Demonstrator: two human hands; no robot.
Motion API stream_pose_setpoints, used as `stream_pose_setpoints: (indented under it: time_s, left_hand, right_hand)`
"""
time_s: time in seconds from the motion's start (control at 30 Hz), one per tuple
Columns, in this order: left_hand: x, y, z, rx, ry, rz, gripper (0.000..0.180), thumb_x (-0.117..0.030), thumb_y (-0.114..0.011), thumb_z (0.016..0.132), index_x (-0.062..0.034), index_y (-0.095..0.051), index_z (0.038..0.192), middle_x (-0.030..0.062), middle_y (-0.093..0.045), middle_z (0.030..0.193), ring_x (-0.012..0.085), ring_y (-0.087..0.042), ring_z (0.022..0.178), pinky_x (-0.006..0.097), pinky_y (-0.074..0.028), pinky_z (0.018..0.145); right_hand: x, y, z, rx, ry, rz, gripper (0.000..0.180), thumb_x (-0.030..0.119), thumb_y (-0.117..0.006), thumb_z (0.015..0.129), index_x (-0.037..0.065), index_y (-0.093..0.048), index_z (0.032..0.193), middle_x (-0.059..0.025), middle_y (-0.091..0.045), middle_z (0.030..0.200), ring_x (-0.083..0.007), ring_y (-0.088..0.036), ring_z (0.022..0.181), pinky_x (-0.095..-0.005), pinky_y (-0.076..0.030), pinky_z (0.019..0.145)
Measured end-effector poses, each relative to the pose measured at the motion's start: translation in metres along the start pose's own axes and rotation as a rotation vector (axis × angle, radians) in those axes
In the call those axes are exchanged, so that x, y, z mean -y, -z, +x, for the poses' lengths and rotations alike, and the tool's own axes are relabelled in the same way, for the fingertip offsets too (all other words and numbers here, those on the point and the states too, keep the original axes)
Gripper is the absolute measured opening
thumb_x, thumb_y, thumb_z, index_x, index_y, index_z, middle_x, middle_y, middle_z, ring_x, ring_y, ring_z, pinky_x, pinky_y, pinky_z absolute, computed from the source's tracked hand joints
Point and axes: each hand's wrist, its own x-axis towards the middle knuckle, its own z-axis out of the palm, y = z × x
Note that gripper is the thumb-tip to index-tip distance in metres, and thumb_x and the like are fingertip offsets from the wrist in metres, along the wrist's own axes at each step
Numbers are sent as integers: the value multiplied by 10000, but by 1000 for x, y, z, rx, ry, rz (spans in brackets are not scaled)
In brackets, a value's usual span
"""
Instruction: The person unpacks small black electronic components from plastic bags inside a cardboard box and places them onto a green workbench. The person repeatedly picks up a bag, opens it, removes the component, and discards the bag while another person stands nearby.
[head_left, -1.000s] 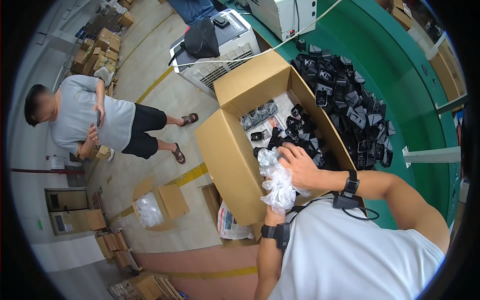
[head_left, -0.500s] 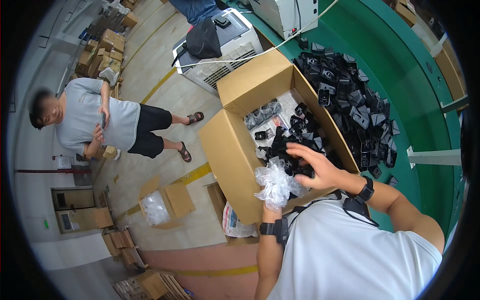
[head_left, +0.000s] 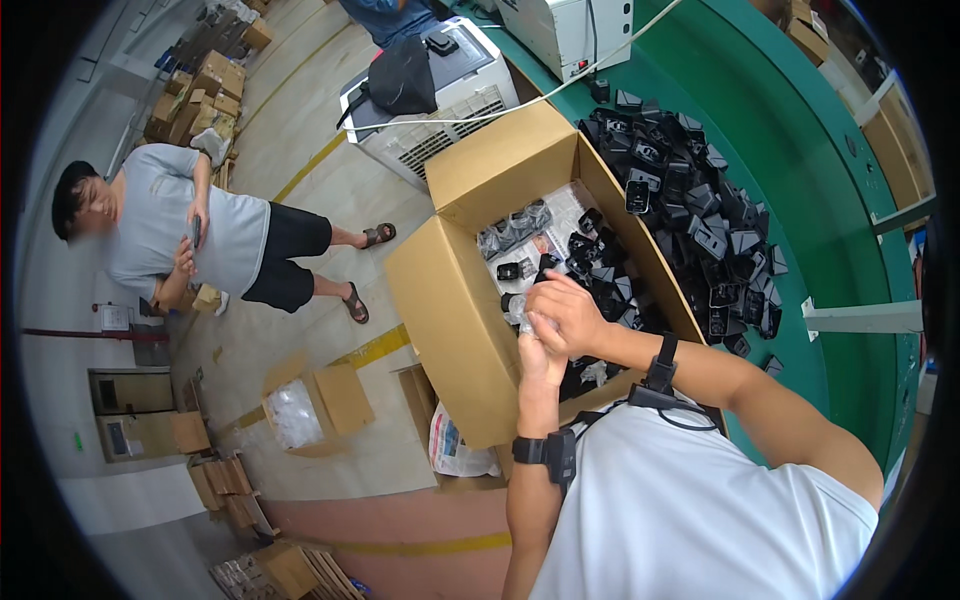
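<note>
Over the large open cardboard box point(head_left: 440, 320), my left hand point(head_left: 540, 358) and my right hand point(head_left: 568, 312) are pressed together, both closed. Crumpled clear plastic point(head_left: 524, 318) shows at the edge of my fingers; most of it is hidden in my grip. Below them in the box lie many small black plastic device housings point(head_left: 600, 262), some with shiny faces. Gray plastic-wrapped pieces point(head_left: 515, 230) rest against the far left wall inside. Another bit of clear plastic point(head_left: 595, 374) lies in the box under my right forearm.
A heap of black housings point(head_left: 700, 215) covers part of the green table point(head_left: 800, 160) at right. Behind the box stands a white appliance point(head_left: 440, 130) with a black bag on it. A white cable point(head_left: 560, 88) crosses above. At left, a person point(head_left: 200, 220) stands near a smaller box point(head_left: 330, 405).
My right hand has moved left and closed onto my left hand. The large puff of clear plastic is now squeezed down and mostly hidden between them.
</note>
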Motion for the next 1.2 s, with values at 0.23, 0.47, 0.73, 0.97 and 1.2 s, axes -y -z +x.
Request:
stream_pose_setpoints:
  time_s: [0.23,0.47,0.73,0.97,1.2]
  left_hand:
    - [25,-20,15,203,-364,1207,375,-282,-371,925,-66,-489,1208,97,-531,1198,236,-520,1127,394,-432,961]
    - [11,-16,22,-28,-576,1302,336,-272,-381,933,-71,-506,1171,91,-562,1151,230,-555,1072,395,-463,916]
    - [-9,-5,18,-130,-632,1331,349,-288,-405,927,-54,-515,1162,100,-576,1108,236,-598,1001,386,-507,839]
    - [-45,-1,-11,-109,-423,1480,324,-296,-446,909,-75,-535,1129,67,-608,1035,207,-624,910,370,-518,765]
    - [-47,9,-30,-117,-353,1391,369,-148,-613,807,-10,-511,1134,98,-606,954,190,-633,736,314,-535,622]
  right_hand:
    - [-3,-12,7,-51,-135,49,117,83,-498,818,31,-601,839,-121,-617,861,-298,-602,928,-429,-444,875]
    - [6,-3,8,92,-66,63,187,97,-462,844,7,-587,950,-141,-609,983,-333,-548,1030,-430,-409,914]
    - [-19,-14,-13,308,-121,334,252,165,-411,926,-3,-563,1036,-177,-514,1188,-341,-497,1091,-398,-385,949]
    - [-16,-26,-29,343,-232,161,191,161,-446,914,6,-525,991,-195,-459,1233,-363,-478,1106,-405,-385,952]
    - [-19,-32,-37,487,-484,514,555,216,-646,798,81,-431,1292,-147,-406,1290,-273,-505,1085,-368,-428,914]
